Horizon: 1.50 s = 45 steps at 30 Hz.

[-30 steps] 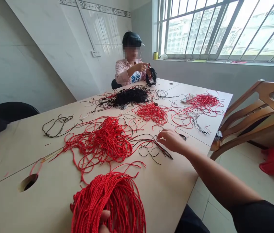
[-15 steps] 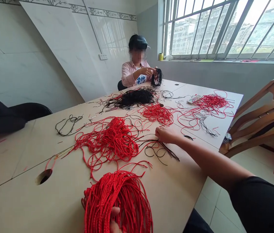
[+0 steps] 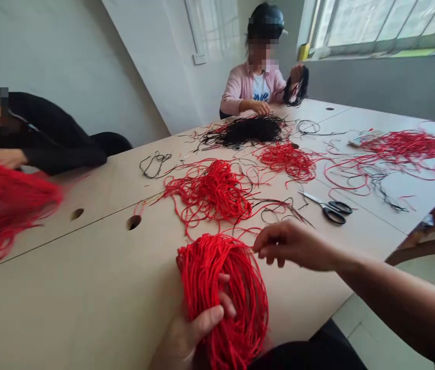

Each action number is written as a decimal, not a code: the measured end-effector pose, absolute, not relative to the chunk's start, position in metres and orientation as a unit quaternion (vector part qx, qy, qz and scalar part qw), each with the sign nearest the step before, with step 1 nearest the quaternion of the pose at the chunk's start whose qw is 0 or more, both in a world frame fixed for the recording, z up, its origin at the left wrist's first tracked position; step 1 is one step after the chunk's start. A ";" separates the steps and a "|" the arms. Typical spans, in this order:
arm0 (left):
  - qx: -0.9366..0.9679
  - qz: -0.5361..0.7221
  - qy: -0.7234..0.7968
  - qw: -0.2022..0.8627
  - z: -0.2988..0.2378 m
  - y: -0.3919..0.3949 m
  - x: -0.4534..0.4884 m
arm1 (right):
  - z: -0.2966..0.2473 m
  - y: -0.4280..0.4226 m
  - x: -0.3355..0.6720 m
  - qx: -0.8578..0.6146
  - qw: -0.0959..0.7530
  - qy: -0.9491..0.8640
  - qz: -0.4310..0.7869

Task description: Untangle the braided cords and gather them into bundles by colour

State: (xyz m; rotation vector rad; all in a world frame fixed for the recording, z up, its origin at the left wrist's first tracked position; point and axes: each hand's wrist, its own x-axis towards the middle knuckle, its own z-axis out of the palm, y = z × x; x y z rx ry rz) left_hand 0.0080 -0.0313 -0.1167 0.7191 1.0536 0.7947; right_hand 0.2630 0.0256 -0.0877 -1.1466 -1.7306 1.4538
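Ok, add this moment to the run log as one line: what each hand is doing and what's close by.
left hand: holds red cord bundle | right hand: fingers at bundle's top edge | nearby: scissors on table

Pale wooden table (image 3: 67, 288); red cord heaps (image 3: 212, 198); black cord tangle (image 3: 244, 131); black-handled scissors (image 3: 315, 199)

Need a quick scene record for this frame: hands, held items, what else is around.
left hand: wrapped around red cord bundle
right hand: fingertips at the bundle's upper edge; grip on a strand unclear
nearest tool: scissors, lying on table
table also holds: red cord tangle, black cord pile
person across: one hand raises black cords
person at left: beside motion-blurred red cords
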 end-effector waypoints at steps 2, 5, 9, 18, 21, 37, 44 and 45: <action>0.327 0.359 0.451 0.749 -0.114 -0.034 0.011 | -0.096 0.013 0.235 -0.390 0.261 -0.673 0.572; 0.382 0.350 0.445 0.731 -0.114 -0.032 0.011 | -0.100 0.003 0.209 -0.345 0.231 -0.713 0.566; 0.519 0.289 0.433 0.678 -0.107 -0.026 0.002 | -0.099 0.003 0.202 -0.364 0.239 -0.740 0.513; 0.718 0.212 0.501 0.433 -0.084 -0.029 -0.001 | -0.089 0.002 0.208 -0.385 0.234 -0.728 0.517; 0.751 0.251 0.523 0.317 -0.086 -0.035 -0.005 | -0.088 0.003 0.210 -0.374 0.231 -0.686 0.580; 0.695 0.428 0.497 0.294 -0.080 -0.032 0.009 | -0.075 0.009 0.214 -0.298 0.311 -0.830 0.354; 0.701 0.368 0.509 0.337 -0.073 -0.018 0.020 | -0.062 0.013 0.215 -0.196 0.315 -0.911 0.182; 0.701 0.363 0.512 0.338 -0.074 -0.018 0.020 | -0.061 0.014 0.214 -0.189 0.312 -0.915 0.172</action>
